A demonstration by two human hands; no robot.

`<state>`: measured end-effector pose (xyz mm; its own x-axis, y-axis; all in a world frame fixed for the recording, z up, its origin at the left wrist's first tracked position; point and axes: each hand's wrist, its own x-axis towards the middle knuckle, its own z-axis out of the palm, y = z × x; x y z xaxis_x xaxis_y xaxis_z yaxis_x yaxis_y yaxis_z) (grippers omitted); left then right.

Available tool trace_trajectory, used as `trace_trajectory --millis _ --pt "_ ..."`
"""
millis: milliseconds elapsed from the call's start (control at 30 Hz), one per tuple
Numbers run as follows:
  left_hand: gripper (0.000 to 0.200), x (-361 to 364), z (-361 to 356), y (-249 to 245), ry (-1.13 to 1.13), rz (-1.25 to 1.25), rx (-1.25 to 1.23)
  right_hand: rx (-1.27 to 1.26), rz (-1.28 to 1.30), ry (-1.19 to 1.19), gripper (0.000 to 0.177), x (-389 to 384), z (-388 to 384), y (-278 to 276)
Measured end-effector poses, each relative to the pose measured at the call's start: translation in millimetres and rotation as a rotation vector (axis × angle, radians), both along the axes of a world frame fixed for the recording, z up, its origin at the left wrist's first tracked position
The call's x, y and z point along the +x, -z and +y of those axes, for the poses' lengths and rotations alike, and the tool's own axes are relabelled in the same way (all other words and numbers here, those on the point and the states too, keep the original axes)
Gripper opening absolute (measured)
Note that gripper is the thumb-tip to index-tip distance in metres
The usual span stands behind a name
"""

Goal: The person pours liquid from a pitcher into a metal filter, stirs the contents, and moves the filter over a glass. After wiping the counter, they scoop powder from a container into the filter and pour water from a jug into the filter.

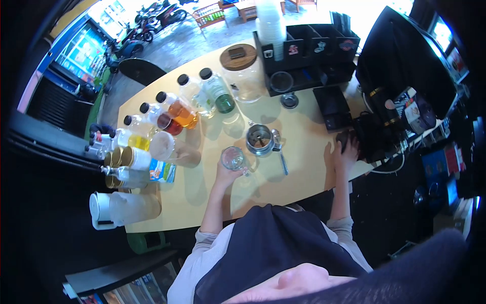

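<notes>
My left hand [226, 175] holds a clear glass mug [233, 158] on the pale wooden counter [298, 126]. Just beyond the mug stands a metal cup [259, 140] with dark contents, and a long spoon [281, 157] lies to its right. My right hand [345, 152] rests at the counter's right edge, its fingers over a dark round object [344, 138] beside black equipment; whether it grips that object is unclear.
Several bottles of coloured syrup [179, 112] line the left side, with cans and a white pitcher [104, 209] nearer me. A large glass jar with a wooden lid [242, 71], a black organiser with stacked cups [304, 50] and a black scale [331, 106] stand at the far side.
</notes>
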<state>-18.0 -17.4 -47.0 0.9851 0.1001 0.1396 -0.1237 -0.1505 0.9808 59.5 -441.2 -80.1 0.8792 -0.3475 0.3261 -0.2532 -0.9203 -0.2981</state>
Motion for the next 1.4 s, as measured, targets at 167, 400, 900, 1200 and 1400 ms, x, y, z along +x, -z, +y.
trace_trajectory --millis 167,400,900,1200,1400 --pt "0.075 -4.4 7.7 1.2 0.016 0.024 0.097 0.189 -0.527 -0.298 0.042 -31.6 35.8 -33.5" --pt "0.073 -18.1 10.1 -12.1 0.052 0.09 0.065 0.498 -0.509 -0.707 0.041 -57.4 151.7 -65.0" --pt "0.071 -41.6 10.4 -5.4 0.071 0.119 -0.099 0.726 -0.218 -0.787 0.105 -16.4 233.6 -73.1" --pt "0.069 -47.4 -3.9 -14.8 -0.088 0.051 0.044 0.687 -0.199 -0.777 0.092 -14.1 234.2 -81.8" --pt "0.073 -47.9 -5.8 -5.1 -0.104 0.077 0.033 0.619 -0.272 -0.82 0.092 -26.6 240.2 -118.0"
